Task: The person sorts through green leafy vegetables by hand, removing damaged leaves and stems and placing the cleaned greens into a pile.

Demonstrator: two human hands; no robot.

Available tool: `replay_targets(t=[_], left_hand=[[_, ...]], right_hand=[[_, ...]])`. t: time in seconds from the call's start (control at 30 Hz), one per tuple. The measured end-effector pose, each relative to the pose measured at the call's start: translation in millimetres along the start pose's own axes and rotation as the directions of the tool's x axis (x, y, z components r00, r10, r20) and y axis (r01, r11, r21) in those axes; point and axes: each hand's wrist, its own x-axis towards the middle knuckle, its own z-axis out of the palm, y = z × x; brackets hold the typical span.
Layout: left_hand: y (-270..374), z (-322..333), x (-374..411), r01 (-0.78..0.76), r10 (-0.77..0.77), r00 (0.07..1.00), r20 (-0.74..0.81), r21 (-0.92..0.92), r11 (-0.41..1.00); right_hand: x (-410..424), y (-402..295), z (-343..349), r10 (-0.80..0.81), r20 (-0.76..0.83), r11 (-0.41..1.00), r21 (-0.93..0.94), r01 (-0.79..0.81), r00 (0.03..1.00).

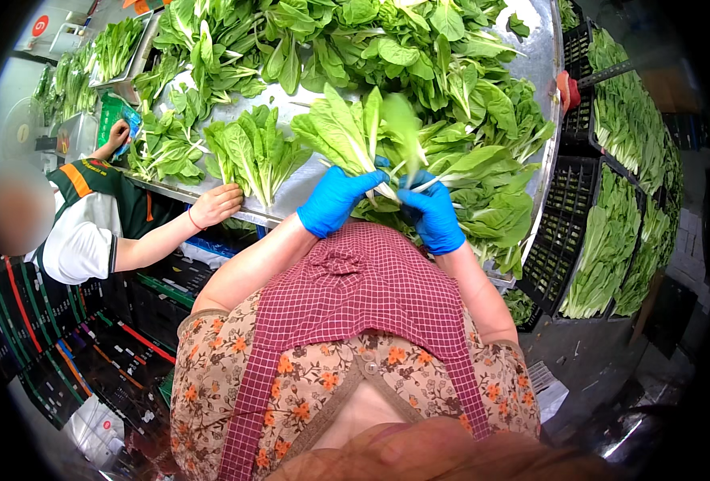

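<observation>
My left hand (340, 198), in a blue glove, grips the stalk ends of a small bunch of leafy greens (344, 132), leaves pointing away from me. Close beside it, my right hand (434, 213), also gloved in blue, pinches the stalk of a single leaf (402, 123) that is blurred by motion. Both hands are over the near edge of a metal table (314, 177). Loose greens (385, 57) are heaped across its far side, and more leaves (490, 204) lie by my right hand. Another bunch (253, 147) rests to my left.
At the left, a co-worker's hand (218, 204) touches that bunch's base; their other hand is at a green-and-blue package (114, 117). Black crates (556, 222) of packed greens (601, 240) stand right of the table. More crates (24, 324) are stacked lower left.
</observation>
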Motion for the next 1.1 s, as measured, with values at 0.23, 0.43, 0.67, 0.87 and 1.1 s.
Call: replay_targets(t=[0.23,0.43,0.67,0.87,1.1], left_hand=[[-3,-20,7,-0.047,0.018,0.995,-0.102,-0.289,0.956],[-3,-16,8,-0.012,-0.023,0.994,-0.108,-0.311,0.95],[-1,-19,7,-0.063,0.017,0.99,-0.143,-0.326,0.943],[15,-15,5,-0.183,0.127,0.975,-0.18,-0.337,0.924],[22,-14,2,-0.219,0.16,0.971,-0.179,-0.386,0.896]], right_hand=[[19,-16,-24,-0.296,-0.284,0.95,0.011,0.312,0.912],[52,-3,-40,-0.434,-0.164,0.612,-0.775,0.156,0.886],[45,-2,-35,-0.471,-0.22,0.706,-0.674,0.216,0.854],[16,-62,-10,-0.435,-0.216,0.858,-0.395,0.33,0.874],[-7,-120,12,-0.598,-0.112,0.76,-0.395,0.517,0.794]])
